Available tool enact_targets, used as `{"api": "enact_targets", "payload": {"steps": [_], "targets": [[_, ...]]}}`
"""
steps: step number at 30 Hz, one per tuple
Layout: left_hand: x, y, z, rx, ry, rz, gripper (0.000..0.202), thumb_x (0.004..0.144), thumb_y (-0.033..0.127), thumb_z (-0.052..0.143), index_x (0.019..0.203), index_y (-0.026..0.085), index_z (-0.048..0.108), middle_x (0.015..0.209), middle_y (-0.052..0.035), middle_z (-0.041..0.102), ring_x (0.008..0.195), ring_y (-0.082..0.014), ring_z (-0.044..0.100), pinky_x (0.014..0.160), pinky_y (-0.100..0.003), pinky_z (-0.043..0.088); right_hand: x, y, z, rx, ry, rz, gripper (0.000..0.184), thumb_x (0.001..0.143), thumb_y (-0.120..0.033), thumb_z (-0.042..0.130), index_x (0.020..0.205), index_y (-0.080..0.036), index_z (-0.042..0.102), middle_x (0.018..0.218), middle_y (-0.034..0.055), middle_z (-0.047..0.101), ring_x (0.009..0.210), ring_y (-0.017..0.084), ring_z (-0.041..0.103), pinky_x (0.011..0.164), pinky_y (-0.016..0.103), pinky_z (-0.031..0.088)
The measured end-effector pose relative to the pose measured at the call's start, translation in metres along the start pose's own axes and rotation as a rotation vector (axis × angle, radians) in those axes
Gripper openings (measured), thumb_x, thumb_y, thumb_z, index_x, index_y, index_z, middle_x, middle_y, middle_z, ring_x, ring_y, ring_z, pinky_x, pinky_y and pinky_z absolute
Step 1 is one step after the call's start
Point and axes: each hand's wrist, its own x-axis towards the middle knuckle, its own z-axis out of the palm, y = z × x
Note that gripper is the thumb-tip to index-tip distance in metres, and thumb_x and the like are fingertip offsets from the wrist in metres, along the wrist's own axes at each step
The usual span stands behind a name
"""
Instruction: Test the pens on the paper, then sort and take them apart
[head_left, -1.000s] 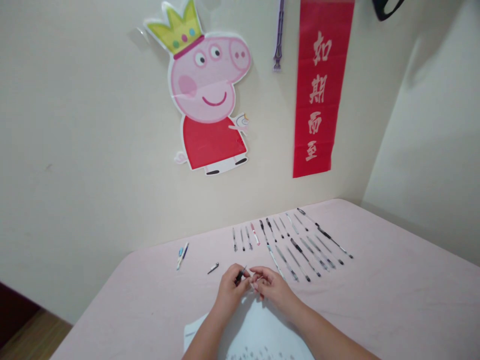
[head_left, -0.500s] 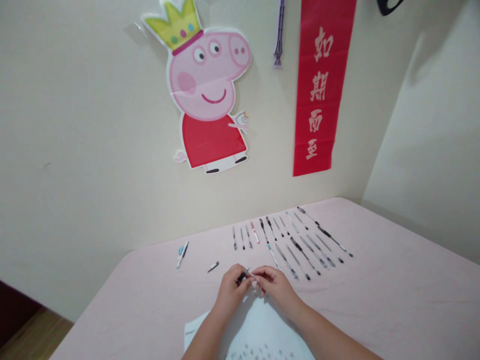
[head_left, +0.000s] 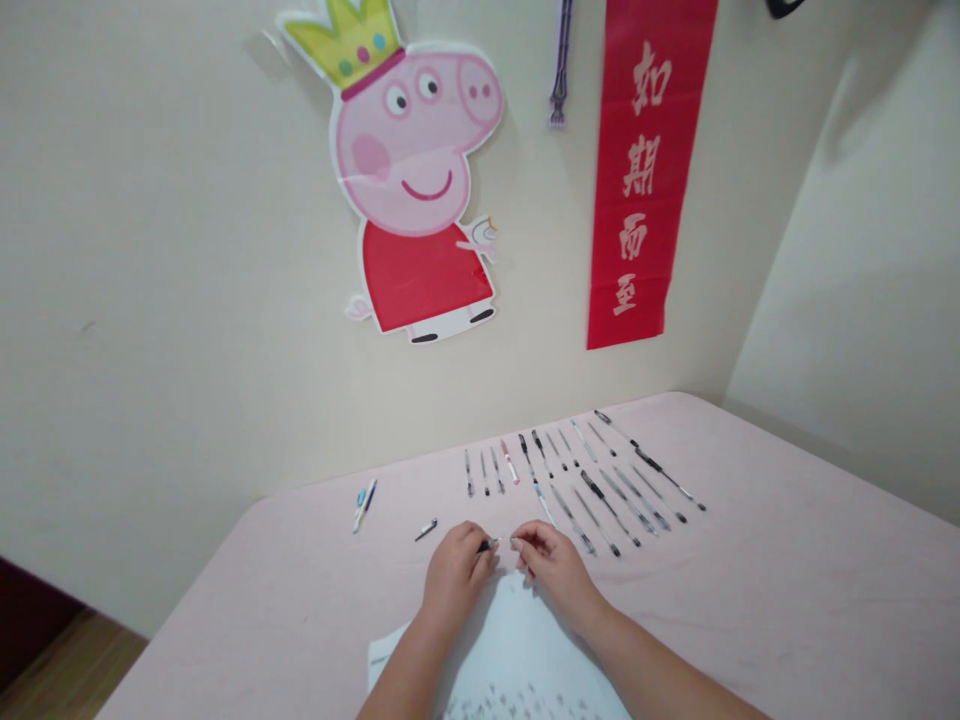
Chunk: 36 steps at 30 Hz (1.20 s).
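My left hand is closed around a pen, whose dark part and pale tip show beyond the fingers. A short gap to the right, my right hand pinches something tiny and pale at its fingertips, too small to make out. Both hands are above the far end of a white sheet with small dark marks near its lower edge. A pen cap, dark and silvery, lies just left of my left hand.
Several pens lie in two slanted rows behind and right of my hands. A blue and white pen lies at the left with its light-blue cap. The pink-covered table meets a wall bearing a pig cutout and a red banner.
My hands have moved apart; their fingertips were together around the pen's tip. The left hand keeps the pen, while the right hand has drawn slightly to the right.
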Motion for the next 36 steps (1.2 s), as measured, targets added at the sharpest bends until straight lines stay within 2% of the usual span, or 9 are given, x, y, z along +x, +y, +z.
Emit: {"api": "enact_targets", "payload": {"steps": [8, 22, 29, 36], "targets": [[-0.002, -0.006, 0.002, 0.109, -0.019, 0.042, 0.017, 0.081, 0.020, 0.047, 0.083, 0.019, 0.064, 0.089, -0.0071, 0.061, 0.086, -0.0205, 0.054, 0.077, -0.032, 0.043, -0.001, 0.003, 0.001, -0.064, 0.016, -0.065, 0.020, 0.072, -0.037, 0.060, 0.075, -0.018, 0.059, 0.056, -0.0021, 0.055, 0.049, 0.012, 0.051, 0.045, 0.023, 0.041], [-0.003, 0.002, 0.001, 0.157, -0.061, 0.070, 0.014, 0.081, 0.019, 0.050, 0.082, 0.020, 0.064, 0.090, -0.0063, 0.061, 0.087, -0.0198, 0.054, 0.075, -0.031, 0.043, -0.004, 0.005, 0.002, -0.224, -0.024, -0.151, 0.011, 0.074, -0.027, 0.055, 0.077, -0.017, 0.061, 0.069, 0.0016, 0.058, 0.059, 0.014, 0.054, 0.054, 0.026, 0.044], [-0.003, 0.005, 0.002, 0.185, -0.080, 0.078, 0.016, 0.083, 0.018, 0.047, 0.084, 0.020, 0.063, 0.091, -0.0062, 0.061, 0.086, -0.0194, 0.054, 0.074, -0.030, 0.044, -0.004, 0.008, 0.002, -0.271, -0.037, -0.175, 0.009, 0.072, -0.021, 0.054, 0.076, -0.017, 0.062, 0.069, 0.0012, 0.059, 0.060, 0.014, 0.054, 0.055, 0.026, 0.044], [-0.006, 0.009, -0.001, 0.119, -0.083, 0.139, 0.021, 0.085, 0.022, 0.045, 0.098, 0.021, 0.061, 0.100, -0.0085, 0.059, 0.093, -0.0209, 0.054, 0.081, -0.035, 0.046, -0.004, 0.006, 0.001, -0.301, -0.012, -0.181, 0.007, 0.072, -0.020, 0.054, 0.073, -0.018, 0.061, 0.070, 0.0023, 0.060, 0.065, 0.016, 0.055, 0.060, 0.027, 0.043]]}}
